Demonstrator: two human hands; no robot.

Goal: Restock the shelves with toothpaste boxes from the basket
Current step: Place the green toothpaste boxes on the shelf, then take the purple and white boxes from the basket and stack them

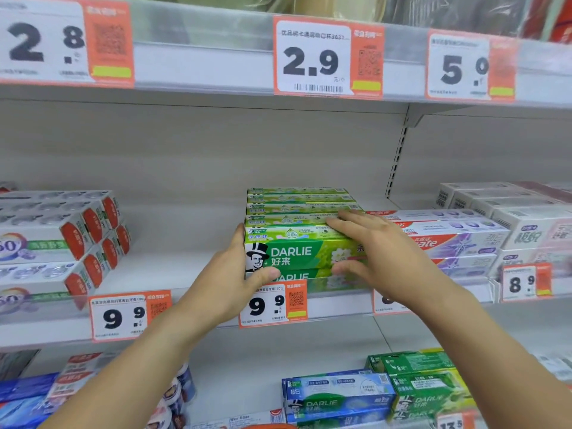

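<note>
While we face the middle shelf [192, 274], our left hand [235, 274] presses flat against the left end of the front green toothpaste box [297, 253], thumb curled across its face. Our right hand [376, 255] lies over the top right of that box, fingers straight and spread, its grip loose and holding nothing. The box tops a stack at the shelf's front edge, with more green boxes [297, 205] lined up behind it. White-and-red boxes [55, 236] sit well to the left, purple boxes [464, 239] just beside on the right.
</note>
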